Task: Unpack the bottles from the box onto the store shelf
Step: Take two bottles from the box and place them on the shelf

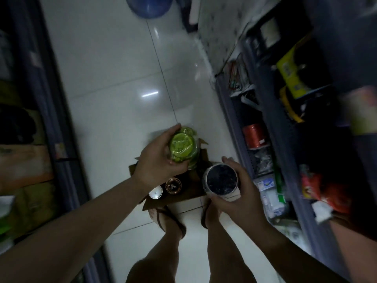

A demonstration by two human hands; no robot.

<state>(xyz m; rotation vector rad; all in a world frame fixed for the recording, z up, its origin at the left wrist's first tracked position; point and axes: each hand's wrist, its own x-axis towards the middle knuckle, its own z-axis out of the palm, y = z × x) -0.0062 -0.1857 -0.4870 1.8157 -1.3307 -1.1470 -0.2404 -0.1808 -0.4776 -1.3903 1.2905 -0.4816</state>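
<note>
My left hand (pixel 158 158) grips a green-lidded bottle (pixel 182 147) wrapped in clear plastic, held above the box. My right hand (pixel 234 193) holds a silver bottle (pixel 221 181) with a dark blue top, just right of the box. The open cardboard box (pixel 195 190) lies on the floor in front of my feet. Inside it stand a copper-topped bottle (pixel 173 185) and a white-topped bottle (pixel 155 193). The store shelf (pixel 263 127) runs along the right, its tiers packed with goods.
A white tiled floor (pixel 114 82) forms a narrow aisle between the right shelf and another stocked shelf on the left (pixel 30 152). A blue round container (pixel 150 6) sits at the aisle's far end. My sandalled feet (pixel 169 219) stand behind the box.
</note>
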